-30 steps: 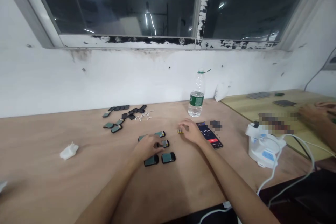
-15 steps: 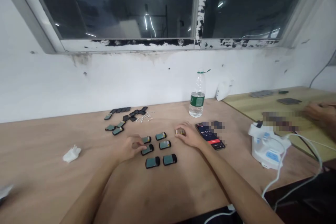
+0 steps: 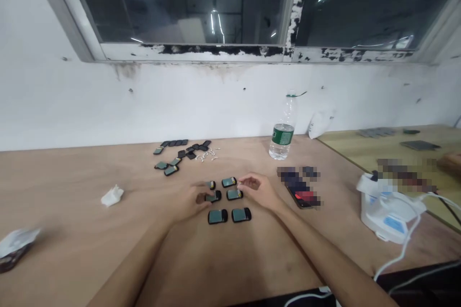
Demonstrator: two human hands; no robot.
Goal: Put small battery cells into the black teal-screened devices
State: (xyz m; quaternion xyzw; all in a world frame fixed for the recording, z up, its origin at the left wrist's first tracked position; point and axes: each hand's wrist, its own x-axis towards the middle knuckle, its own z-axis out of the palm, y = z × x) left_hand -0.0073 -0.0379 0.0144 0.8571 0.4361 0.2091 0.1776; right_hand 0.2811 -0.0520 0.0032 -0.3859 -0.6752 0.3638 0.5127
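Six small dark-cased pieces with grey-green screens lie in two columns on the table [image 3: 216, 259]. My left hand [image 3: 190, 200] rests at the left column. Its thumb and finger grip the edges of the middle screen piece [image 3: 215, 196], and its fingers partly cover the far-left piece [image 3: 212, 184]. At the right column, my right hand [image 3: 261, 191] has its fingertips pinched together beside the far-right piece [image 3: 228, 182] and just above the middle-right piece [image 3: 233, 194]. Whatever is in that pinch is too small to name. Nearest me are two more screen pieces [image 3: 217, 216].
Farther back lie several black pieces [image 3: 194, 148] and small white bits [image 3: 207, 155]. A water bottle [image 3: 282, 136], a phone [image 3: 302, 196] and a white device with cables [image 3: 387, 213] stand or lie rightward. Crumpled tissue [image 3: 112, 196] is at left. Another person's hand [image 3: 452, 163] shows far right.
The camera view has shifted, so the scene sits farther right. My right hand has moved left, closer to the right column. My left hand stays at the same screen piece.
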